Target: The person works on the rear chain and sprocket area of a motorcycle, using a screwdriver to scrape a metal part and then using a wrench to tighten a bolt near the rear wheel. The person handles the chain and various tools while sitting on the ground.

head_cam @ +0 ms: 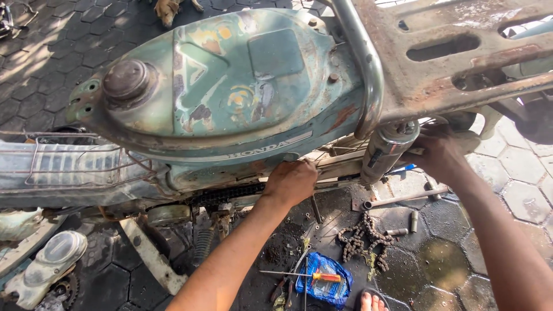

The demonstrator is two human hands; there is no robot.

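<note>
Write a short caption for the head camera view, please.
Both hands, left hand and right hand, reach under an old green motorcycle, with a loose chain lying on the pavement.

We see one package: a crumpled blue plastic packet [326, 283] with pale printing, lying on the oily paving at bottom centre, under a screwdriver. On the green tank's side runs a pale strip label [262, 148] with raised lettering.

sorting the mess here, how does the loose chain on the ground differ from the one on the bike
The loose chain lies heaped in rusty brown coils on the paving; the fitted chain runs straight under the frame and looks dark. The loose one lies apart from both hands; the left hand rests beside the fitted one. Both are link chains.
</note>
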